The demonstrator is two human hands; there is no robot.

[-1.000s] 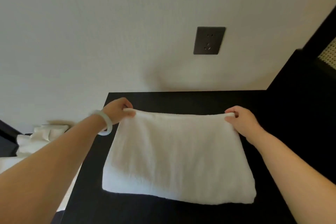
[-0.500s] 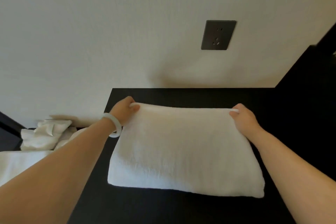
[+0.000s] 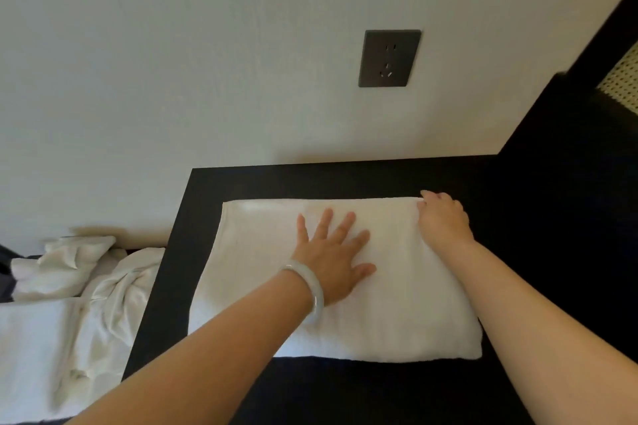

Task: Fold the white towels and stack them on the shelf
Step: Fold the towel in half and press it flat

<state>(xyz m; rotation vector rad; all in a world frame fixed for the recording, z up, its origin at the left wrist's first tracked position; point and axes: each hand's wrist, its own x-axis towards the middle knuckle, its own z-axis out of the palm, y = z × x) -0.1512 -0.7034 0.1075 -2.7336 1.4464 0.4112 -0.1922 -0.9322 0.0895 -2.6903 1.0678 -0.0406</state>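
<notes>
Towel: a folded white towel (image 3: 397, 290) lies flat on the black counter (image 3: 345, 390), its far edge near the wall (image 3: 172, 62) and its thick folded edge toward the camera.
Left hand: the left hand (image 3: 331, 259) rests palm down on the middle of the towel, fingers spread and flat (gripping nothing).
Bracelet: a pale bracelet (image 3: 310, 290) circles the left wrist.
Right hand: the right hand (image 3: 443, 219) sits at the towel's far right corner, fingers curled over the edge; whether it pinches the cloth I cannot tell.
Other towels: crumpled white towels (image 3: 86, 286) lie in a heap left of the counter, lower down.
Socket: a dark socket (image 3: 389, 58) is set in the wall above the towel.
</notes>
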